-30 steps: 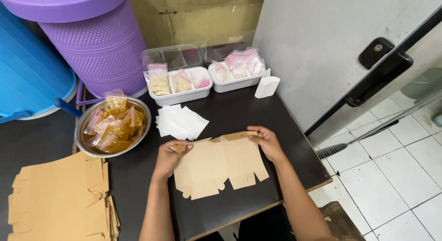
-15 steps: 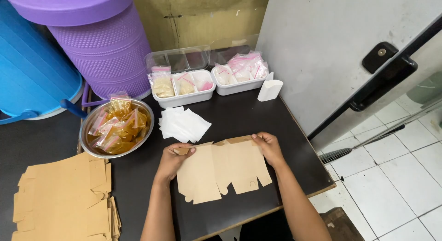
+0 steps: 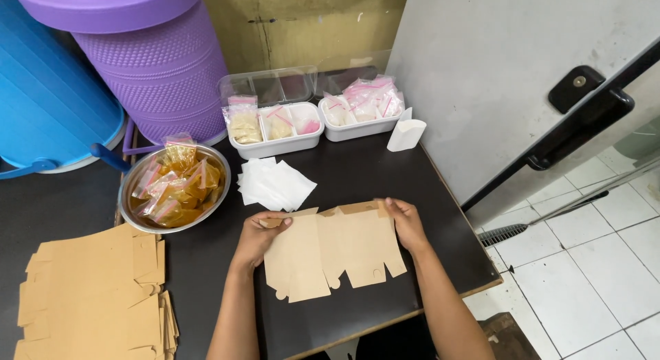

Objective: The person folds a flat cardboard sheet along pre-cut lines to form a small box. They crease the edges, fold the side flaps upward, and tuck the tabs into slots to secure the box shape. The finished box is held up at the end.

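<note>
We see one flat brown cardboard box blank (image 3: 337, 253) lying on the dark table (image 3: 357, 174), near the table's near edge and a little right of its middle. Two hands hold it, one at each far corner. The left hand (image 3: 258, 237) pinches the blank's far left flap, thumb on top and fingers curled beneath. The right hand (image 3: 407, 222) grips the far right corner, fingers folded over the edge and thumb pressing on the card; how tightly it closes we cannot tell.

To the near left lies one stack of brown blanks (image 3: 93, 295), spread unevenly; we cannot count its sheets. Far of that stack stands one round metal bowl (image 3: 130, 188) filled with small clear bags of amber contents, too many and too overlapped to count. Just far of the blank we are holding lies one small pile of white paper sheets (image 3: 275, 183).

Along the far side of the table sit two white trays: the left tray (image 3: 275, 147) holds several small bags with pink strips, and the right tray (image 3: 354, 129) holds a heap of similar bags. Right of them stands one small white folded holder (image 3: 405, 134).

At the far left are two large plastic containers, one purple bin (image 3: 155, 64) and one blue tub (image 3: 48, 99).
</note>
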